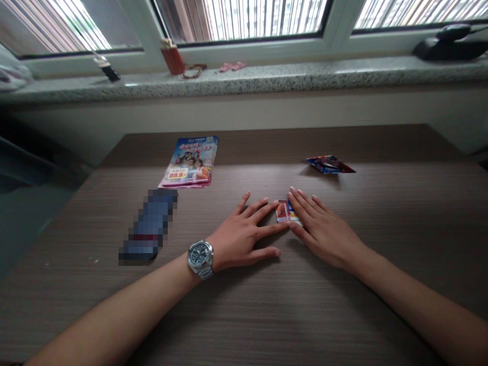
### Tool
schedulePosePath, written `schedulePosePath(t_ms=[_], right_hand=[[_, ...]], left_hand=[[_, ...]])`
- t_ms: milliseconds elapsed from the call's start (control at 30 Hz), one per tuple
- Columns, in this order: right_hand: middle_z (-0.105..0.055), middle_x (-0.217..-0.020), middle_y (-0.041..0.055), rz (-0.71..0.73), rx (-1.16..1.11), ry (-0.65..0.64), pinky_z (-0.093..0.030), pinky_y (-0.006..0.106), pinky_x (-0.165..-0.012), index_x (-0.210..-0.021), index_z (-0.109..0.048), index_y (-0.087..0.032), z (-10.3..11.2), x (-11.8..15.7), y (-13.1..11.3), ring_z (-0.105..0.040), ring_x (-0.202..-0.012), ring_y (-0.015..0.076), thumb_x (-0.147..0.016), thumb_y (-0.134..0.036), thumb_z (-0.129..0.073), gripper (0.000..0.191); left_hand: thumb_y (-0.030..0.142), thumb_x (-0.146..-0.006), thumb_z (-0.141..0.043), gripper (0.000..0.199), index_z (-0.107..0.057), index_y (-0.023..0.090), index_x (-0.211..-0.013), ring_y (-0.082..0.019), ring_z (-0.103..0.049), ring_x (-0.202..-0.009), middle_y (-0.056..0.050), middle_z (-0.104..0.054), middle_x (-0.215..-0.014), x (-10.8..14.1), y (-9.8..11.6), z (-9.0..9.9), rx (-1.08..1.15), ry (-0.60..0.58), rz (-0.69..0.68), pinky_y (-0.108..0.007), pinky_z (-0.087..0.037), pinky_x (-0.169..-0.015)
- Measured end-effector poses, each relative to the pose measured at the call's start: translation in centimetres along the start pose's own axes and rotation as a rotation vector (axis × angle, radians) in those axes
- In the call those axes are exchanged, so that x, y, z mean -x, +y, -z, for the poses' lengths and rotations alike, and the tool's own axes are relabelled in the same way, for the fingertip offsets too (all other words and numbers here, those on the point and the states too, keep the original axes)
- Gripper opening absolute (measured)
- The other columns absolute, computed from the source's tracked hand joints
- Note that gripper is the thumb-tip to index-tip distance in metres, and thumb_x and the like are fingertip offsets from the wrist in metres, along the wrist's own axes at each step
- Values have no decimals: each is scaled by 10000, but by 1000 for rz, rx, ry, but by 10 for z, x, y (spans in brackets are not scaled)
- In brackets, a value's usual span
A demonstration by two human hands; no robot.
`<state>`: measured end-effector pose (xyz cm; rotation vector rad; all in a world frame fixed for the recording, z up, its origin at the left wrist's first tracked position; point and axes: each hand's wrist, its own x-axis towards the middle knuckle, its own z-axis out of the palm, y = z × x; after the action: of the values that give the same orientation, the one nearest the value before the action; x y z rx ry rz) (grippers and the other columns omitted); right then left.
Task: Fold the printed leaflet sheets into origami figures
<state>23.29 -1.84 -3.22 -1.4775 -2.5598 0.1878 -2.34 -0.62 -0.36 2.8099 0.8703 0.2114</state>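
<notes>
A small folded piece of printed paper (282, 210), red, blue and white, lies flat on the brown table. My left hand (247, 231), with a metal watch (200, 255) at its wrist, rests with fingers spread, two fingertips touching the paper's left and lower edges. Stretched flat, my right hand (326, 226) presses on the paper's right part and hides it. Beyond the right hand stands a folded paper shape (330, 164) with pointed ends. A stack of colourful flyers (191, 161) lies at the back left of the table.
A blurred-out dark, phone-shaped object (150, 223) lies left of my left hand. On the stone windowsill (290, 75) are a red lighter-like case (173, 58), a small black-and-white item (107, 69), pink pieces (233, 66) and a black device (452, 44).
</notes>
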Motion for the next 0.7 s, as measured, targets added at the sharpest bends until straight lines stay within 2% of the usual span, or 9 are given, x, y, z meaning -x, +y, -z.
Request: schedulePosePath(t_ms=[267,433,567,700], right_hand=[[-203,-1663,138,-57,19,-16,-234,481,-1240,-1610,-190,-133,1,2,7,-185,-1538,236,-1047,-519,-281,689],[-245,-1659,118,-53,-37,16,-259,502,-1228,-1619,-165,-186,3,0,10,-201,-1535,229,-1064,-466,-248,627],[-138,-1682,122,40,-60,62,-236,504,-1236,-1626,-72,-180,6,-4,8,-141,-1548,234,-1056,-466,-308,680],[-197,-1671,86,148,-67,0,-237,489,-1240,-1625,-89,-226,5,-7,2,-174,-1541,227,-1051,-465,-337,669]], left_hand=[[659,-957,-461,651,-332,413,-1546,-322,-220,-1529,-23,-217,-1671,1,0,0,-1,-8,6,-608,-39,-1243],[663,-965,-431,623,-347,429,-1535,-328,-219,-1528,-4,-214,-1672,-1,2,-2,-1,-4,30,-618,-32,-1242],[669,-967,-415,628,-326,433,-1543,-321,-226,-1528,-27,-242,-1662,-3,5,-4,-1,8,58,-624,-25,-1241],[651,-973,-426,632,-346,394,-1544,-318,-235,-1526,-49,-244,-1661,-3,6,-5,-5,21,54,-614,-7,-1245]])
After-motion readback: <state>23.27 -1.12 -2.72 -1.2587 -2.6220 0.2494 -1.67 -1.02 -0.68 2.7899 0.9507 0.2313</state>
